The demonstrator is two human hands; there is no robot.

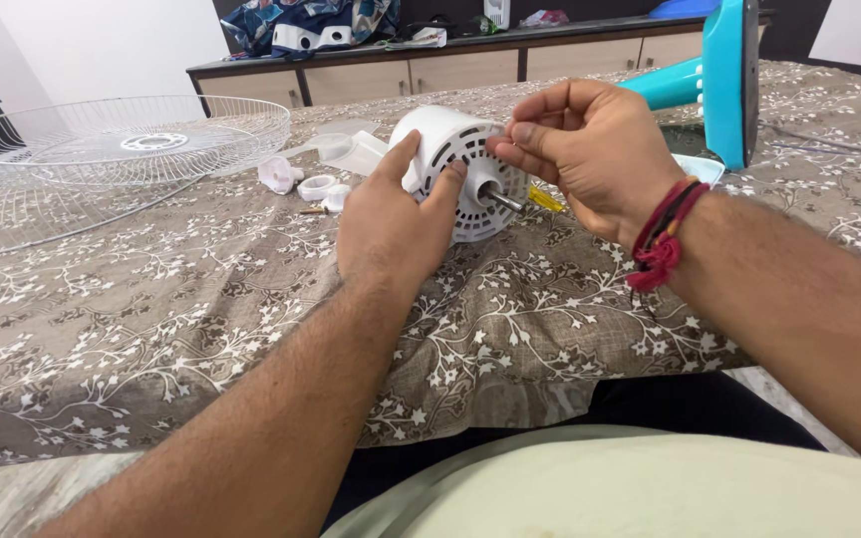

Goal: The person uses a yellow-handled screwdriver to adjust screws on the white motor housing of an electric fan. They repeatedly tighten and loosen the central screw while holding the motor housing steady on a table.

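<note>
A white fan motor housing (450, 139) lies on its side on the patterned bedsheet (151, 329), its vented face and metal shaft (502, 200) pointing toward me. My left hand (391, 214) grips the housing from the left, thumb and fingers around its rim. My right hand (590, 144) has its fingertips pinched at the upper right edge of the vented face; whether something small sits between them I cannot tell. A red thread band circles my right wrist (662, 239).
Two white wire fan guards (102, 149) lie at the left. Small white plastic fan parts (311, 184) rest near the motor. A teal fan stand (719, 80) rises at the right. A yellow-handled tool (547, 199) lies behind the motor. A low cabinet (450, 70) lines the back.
</note>
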